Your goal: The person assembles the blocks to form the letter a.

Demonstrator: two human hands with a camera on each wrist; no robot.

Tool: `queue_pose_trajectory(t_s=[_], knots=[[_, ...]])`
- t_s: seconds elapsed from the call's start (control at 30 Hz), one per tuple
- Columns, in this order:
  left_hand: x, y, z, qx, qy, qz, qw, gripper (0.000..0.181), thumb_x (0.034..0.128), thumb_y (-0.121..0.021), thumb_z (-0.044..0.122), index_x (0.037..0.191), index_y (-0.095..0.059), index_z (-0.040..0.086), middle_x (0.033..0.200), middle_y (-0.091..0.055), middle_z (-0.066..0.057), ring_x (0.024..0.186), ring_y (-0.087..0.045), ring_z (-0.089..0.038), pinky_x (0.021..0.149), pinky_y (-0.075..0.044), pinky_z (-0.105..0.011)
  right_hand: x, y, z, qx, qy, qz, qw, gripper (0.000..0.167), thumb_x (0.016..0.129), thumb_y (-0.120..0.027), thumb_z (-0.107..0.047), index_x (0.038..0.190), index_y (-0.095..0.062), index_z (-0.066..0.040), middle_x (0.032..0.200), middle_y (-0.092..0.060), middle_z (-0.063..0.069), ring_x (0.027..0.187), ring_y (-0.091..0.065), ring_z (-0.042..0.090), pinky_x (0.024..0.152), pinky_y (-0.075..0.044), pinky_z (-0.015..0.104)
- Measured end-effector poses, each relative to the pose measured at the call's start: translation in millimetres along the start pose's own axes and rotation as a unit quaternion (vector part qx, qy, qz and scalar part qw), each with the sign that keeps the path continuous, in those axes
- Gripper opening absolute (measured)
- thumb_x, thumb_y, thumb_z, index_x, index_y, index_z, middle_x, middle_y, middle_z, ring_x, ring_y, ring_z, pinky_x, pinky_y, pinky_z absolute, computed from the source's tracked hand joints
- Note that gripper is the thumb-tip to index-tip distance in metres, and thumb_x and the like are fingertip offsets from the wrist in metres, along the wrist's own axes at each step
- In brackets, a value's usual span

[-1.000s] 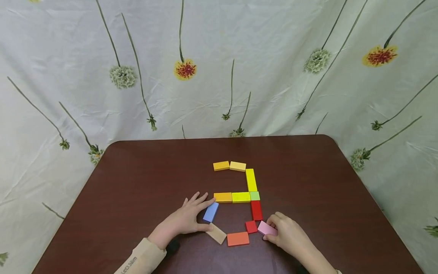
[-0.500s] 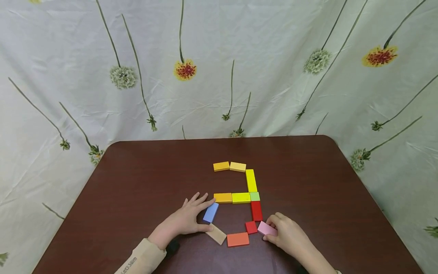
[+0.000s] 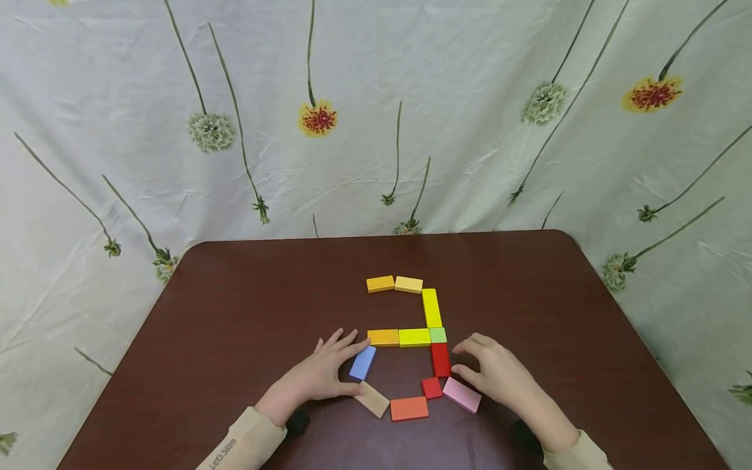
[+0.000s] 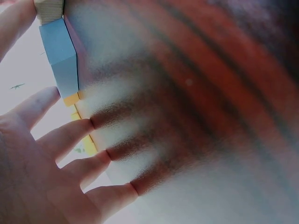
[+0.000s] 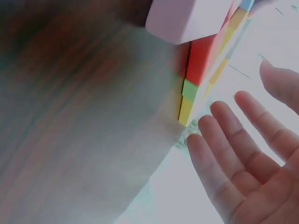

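My left hand (image 3: 320, 372) rests on the table with its fingers spread. Its index fingertip lies where the blue block (image 3: 362, 363) meets the orange-yellow block (image 3: 383, 338), and its thumb tip touches the tan block (image 3: 373, 400). In the left wrist view the blue block (image 4: 60, 53) stands beside the thumb and index finger. My right hand (image 3: 493, 369), holding nothing, hovers just right of the long red block (image 3: 440, 360). Below it the pink block (image 3: 462, 395) lies slanted beside the small red block (image 3: 431, 388). In the right wrist view the pink block (image 5: 187, 18) is apart from the fingers.
A coral block (image 3: 409, 408) lies at the front of the row. Farther back are a bright yellow block (image 3: 414, 337), a green square block (image 3: 437, 335), an upright-running yellow block (image 3: 431, 307) and two pale yellow blocks. All lie on a dark wooden table (image 3: 264, 287) before a flowered cloth (image 3: 458, 98).
My right hand has let go of the pink block and moved up and slightly right. The pink block stays beside the small red block. My left hand has not moved.
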State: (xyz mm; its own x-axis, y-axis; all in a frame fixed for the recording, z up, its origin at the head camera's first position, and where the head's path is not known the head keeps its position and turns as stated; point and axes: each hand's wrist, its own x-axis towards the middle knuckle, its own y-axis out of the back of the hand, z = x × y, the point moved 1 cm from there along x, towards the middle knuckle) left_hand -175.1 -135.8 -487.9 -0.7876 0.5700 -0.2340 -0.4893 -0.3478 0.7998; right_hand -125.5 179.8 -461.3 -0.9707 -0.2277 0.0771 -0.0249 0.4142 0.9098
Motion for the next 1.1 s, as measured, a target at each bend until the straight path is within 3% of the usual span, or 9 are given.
queue_pose_trajectory(t_s=[0.17,0.3,0.43,0.67,0.93,1.1], knots=[[-0.7,1.1,1.2,0.000,-0.001,0.000,1.0000,0.084,0.0810,-0.079,0.044,0.152,-0.040,0.020,0.160,-0.027,-0.019,0.150,-0.013,-0.046,0.112,-0.011,-0.073,10.0,-4.3,-0.1,-0.005,0.020,-0.014,0.9997,0.036,0.081,-0.081,-0.023,0.113,-0.071,-0.011,0.114,-0.066,0.005,0.104,-0.062,0.024,0.088,-0.056,0.042],[-1.1,2.2,1.4,-0.004,-0.003,0.001,1.0000,0.084,0.0811,-0.079,0.044,0.152,-0.040,0.019,0.160,-0.027,-0.019,0.150,-0.012,-0.046,0.112,-0.011,-0.073,17.9,-8.0,4.0,0.011,-0.004,-0.045,0.9989,0.053,0.084,-0.078,-0.028,0.130,-0.062,-0.010,0.137,-0.056,0.016,0.123,-0.055,0.037,0.096,-0.052,0.053],[-1.5,2.5,1.0,-0.001,-0.005,0.002,1.0000,0.084,0.0809,-0.079,0.044,0.152,-0.040,0.020,0.160,-0.027,-0.019,0.149,-0.013,-0.046,0.112,-0.012,-0.073,24.6,-12.6,13.6,0.025,-0.019,-0.083,0.9961,0.065,0.085,-0.076,-0.033,0.142,-0.054,-0.013,0.149,-0.045,0.020,0.133,-0.046,0.043,0.098,-0.048,0.059],[-2.5,1.1,0.0,0.005,-0.008,0.003,1.0000,0.086,0.0802,-0.079,0.046,0.152,-0.040,0.019,0.159,-0.030,-0.019,0.149,-0.016,-0.047,0.112,-0.014,-0.073,30.8,-22.8,24.4,0.037,-0.015,-0.119,0.9921,0.069,0.084,-0.077,-0.037,0.145,-0.051,-0.019,0.153,-0.042,0.016,0.142,-0.033,0.046,0.098,-0.045,0.064],[-0.1,2.2,-4.8,0.001,-0.007,0.005,1.0000,0.087,0.0810,-0.077,0.050,0.153,-0.038,0.019,0.158,-0.032,-0.019,0.148,-0.020,-0.046,0.112,-0.018,-0.072,31.4,-24.9,24.7,0.035,-0.019,-0.127,0.9910,0.068,0.083,-0.078,-0.036,0.144,-0.053,-0.019,0.152,-0.045,0.014,0.143,-0.032,0.045,0.098,-0.045,0.065],[2.0,7.7,-9.7,0.008,0.000,0.027,0.9996,0.077,0.0861,-0.073,0.045,0.151,-0.042,0.017,0.155,-0.037,-0.019,0.144,-0.033,-0.041,0.112,-0.031,-0.062,32.6,-23.6,24.0,0.032,-0.020,-0.126,0.9913,0.068,0.083,-0.078,-0.037,0.144,-0.053,-0.019,0.152,-0.045,0.014,0.143,-0.033,0.045,0.098,-0.045,0.065]])
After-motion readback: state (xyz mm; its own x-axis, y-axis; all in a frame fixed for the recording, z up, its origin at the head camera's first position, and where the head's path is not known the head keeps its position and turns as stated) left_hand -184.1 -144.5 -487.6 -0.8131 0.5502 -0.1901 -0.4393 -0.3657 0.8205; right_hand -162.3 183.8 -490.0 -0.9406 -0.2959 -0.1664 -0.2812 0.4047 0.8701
